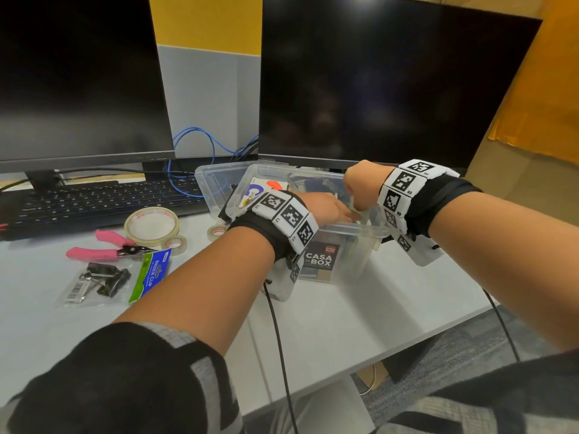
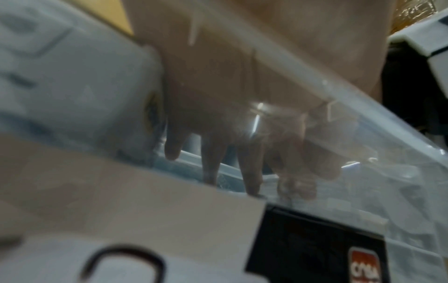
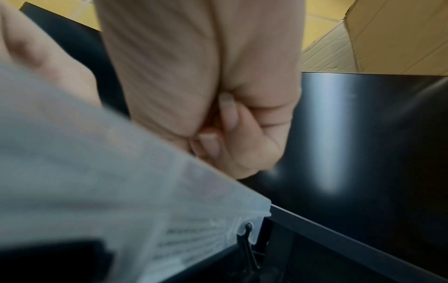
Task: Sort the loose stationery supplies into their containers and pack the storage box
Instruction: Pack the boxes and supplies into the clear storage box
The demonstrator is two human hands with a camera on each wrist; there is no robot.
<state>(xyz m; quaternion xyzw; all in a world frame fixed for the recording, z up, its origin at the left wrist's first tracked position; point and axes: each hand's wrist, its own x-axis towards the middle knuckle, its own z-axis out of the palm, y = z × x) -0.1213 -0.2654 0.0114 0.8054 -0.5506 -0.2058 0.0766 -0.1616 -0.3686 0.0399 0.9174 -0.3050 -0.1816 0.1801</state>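
Clear storage box [image 1: 351, 245] at desk centre, left hand [image 1: 329, 208] reaching inside with fingers [image 2: 211, 162] straight, right hand [image 1: 360, 186] at box's 2 o'clock, fingers curled, contents hidden, binder clip packet [image 1: 125, 280] at 9 o'clock.

Two monitors [image 1: 78, 73] stand at the desk's [image 1: 344, 308] back edge, with one keyboard [image 1: 103, 202] before the left one. One clear box [image 1: 354, 233] sits mid-desk, two hands [image 1: 332, 208] in it. Near the left edge lie three tape rolls [image 1: 152, 225] (one large, two small), one pair of pink pliers [image 1: 103, 247] and one bag of clips [image 1: 103, 283]. Clip count inside cannot be told.
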